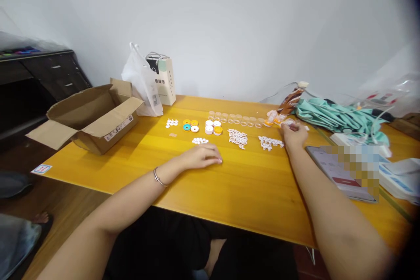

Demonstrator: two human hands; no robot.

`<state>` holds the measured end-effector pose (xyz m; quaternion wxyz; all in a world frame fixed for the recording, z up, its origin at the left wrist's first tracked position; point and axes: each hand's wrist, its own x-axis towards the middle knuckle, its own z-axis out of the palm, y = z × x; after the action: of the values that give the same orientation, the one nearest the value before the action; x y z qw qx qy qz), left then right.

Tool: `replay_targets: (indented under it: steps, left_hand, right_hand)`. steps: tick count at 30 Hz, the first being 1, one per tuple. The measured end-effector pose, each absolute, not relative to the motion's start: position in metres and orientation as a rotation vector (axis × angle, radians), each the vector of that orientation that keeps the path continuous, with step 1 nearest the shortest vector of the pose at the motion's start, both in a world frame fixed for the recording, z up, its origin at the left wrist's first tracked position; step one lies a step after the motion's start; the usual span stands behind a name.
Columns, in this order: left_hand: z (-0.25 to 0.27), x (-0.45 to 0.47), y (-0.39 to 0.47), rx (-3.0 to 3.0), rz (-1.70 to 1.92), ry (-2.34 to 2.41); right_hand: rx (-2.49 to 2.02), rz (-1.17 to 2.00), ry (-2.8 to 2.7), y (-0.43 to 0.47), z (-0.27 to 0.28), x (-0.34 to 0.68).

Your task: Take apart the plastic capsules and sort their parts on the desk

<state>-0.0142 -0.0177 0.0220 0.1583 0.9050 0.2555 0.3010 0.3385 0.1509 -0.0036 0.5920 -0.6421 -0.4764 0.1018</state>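
My left hand (204, 156) rests on the table with its fingers loosely bent and a little apart, and I see nothing in it. Just beyond it lie small white oval pieces (200, 141). At the right, my right hand (294, 134) has its fingers curled in beside a group of clear and orange plastic parts (274, 117); what they close on is too small to make out. White lattice-like pieces (237, 137) and white linked pieces (270, 142) lie between the hands. Behind them stand a row of clear cups (231, 118) and several round lids (213, 127), white and yellow.
An open cardboard box (118, 130) stands at the left, with a white plastic bag (140, 81) and a paper bag (166, 81) behind. More coloured rings (190, 125) and small white pieces (172, 123) lie mid-table. A tablet (337, 173) and green cloth (334, 118) are at the right.
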Motion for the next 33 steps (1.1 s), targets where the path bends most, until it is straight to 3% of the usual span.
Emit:
replay_targets:
  steps: [6,11,16,23,33]
  left_hand:
    - [0.036,-0.082,0.016,2.473,1.382,1.453]
    - [0.031,-0.129,0.031,2.087,1.32,2.127]
    - [0.024,-0.145,0.031,1.953,1.155,2.304]
    - [0.021,-0.143,0.031,1.935,0.962,2.385]
    - [0.021,-0.135,0.028,2.011,0.987,2.401]
  right_hand:
    - [-1.288,0.307,-1.118,0.09,0.02,0.301]
    - [-1.109,0.601,-1.431,0.019,0.016,0.251]
    - [-1.058,0.777,-1.693,-0.022,0.003,0.219]
    - [-1.099,0.754,-1.842,-0.034,0.004,0.213]
    - [-1.031,0.784,-2.007,-0.04,0.002,0.202]
